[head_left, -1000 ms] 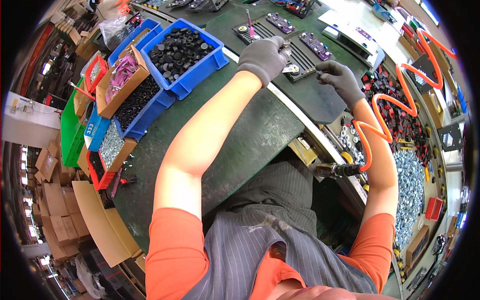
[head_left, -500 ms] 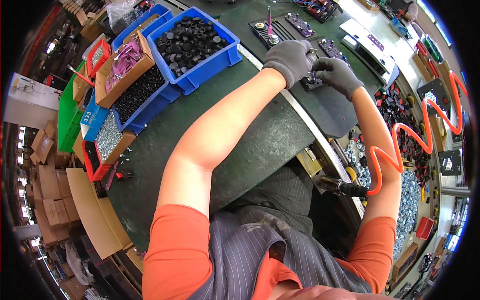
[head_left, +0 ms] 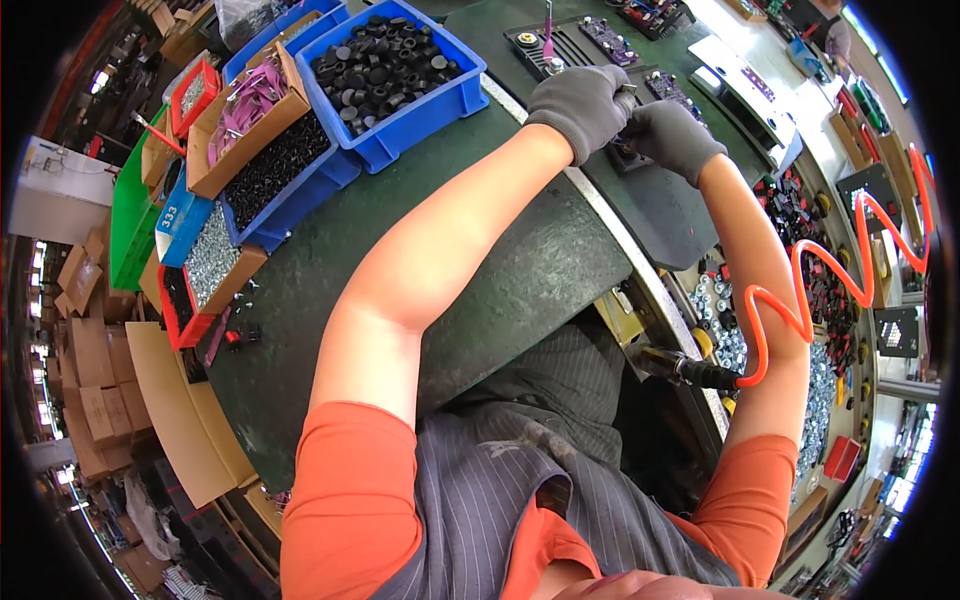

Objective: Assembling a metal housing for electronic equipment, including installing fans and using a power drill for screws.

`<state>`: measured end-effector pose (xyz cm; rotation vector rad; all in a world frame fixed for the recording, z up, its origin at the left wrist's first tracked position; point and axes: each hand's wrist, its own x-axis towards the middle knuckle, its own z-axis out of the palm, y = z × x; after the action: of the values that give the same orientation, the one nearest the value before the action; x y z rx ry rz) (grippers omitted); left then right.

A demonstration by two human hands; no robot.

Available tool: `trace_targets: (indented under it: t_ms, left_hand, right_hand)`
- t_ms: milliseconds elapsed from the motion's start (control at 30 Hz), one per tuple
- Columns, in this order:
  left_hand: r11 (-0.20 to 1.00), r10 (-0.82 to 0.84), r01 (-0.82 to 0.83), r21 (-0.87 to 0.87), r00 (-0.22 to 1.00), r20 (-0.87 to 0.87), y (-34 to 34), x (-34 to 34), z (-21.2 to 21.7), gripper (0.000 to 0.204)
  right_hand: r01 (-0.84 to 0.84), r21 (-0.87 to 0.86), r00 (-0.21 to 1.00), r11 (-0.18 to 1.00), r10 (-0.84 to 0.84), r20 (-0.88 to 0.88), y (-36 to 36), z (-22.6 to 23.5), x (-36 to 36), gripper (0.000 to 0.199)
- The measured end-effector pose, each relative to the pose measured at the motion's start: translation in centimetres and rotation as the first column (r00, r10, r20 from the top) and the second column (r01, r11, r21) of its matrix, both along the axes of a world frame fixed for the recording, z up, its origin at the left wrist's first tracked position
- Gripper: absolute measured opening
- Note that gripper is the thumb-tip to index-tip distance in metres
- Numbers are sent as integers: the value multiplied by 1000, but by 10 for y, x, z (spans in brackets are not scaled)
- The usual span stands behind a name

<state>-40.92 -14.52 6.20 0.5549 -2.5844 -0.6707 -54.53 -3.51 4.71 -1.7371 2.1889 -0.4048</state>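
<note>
Both hands wear grey gloves and meet over a dark fixture (head_left: pixel 628 156) at the table's far side. My left hand (head_left: pixel 583 108) is closed, with a small metallic bit showing at its fingertips; what it grips is mostly hidden. Beside it, my right hand (head_left: pixel 672 142) has its fingers curled and pressed together, covering whatever they hold. Just beyond the hands lie purple-topped parts (head_left: pixel 606 40). A slotted black plate (head_left: pixel 530 58) is there too, with a pink strip (head_left: pixel 549 45) standing upright by it.
Left of my arms stand a blue bin (head_left: pixel 470 95) of black round caps, a cardboard box (head_left: pixel 222 170) of pink strips and several screw bins. A red coiled hose (head_left: pixel 765 295) runs over my right forearm to a black-handled tool (head_left: pixel 690 370). A metal strip (head_left: pixel 600 205) crosses the green tabletop (head_left: pixel 480 270).
My right hand has shifted slightly left, closer against the left, and its fingers have curled in over the small part. The whole view has moved a little.
</note>
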Motion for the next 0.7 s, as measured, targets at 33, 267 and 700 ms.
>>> trace_targets:
  t_ms: [33,267,700]
  left_hand:
    - [1000,3,-3,4,1000,28,1,0,1,28]
    - [1000,18,-19,24,999,35,5,-3,3,29]
    - [1000,21,-21,23,1000,9,5,-3,-4,31]
  right_hand:
    - [0,3,1000,1000,0,0,-2,5,5,22]
    - [165,144,970,976,-134,-201,3,19,8,26]
    - [202,73,928,977,-167,-334,-1,13,15,31]
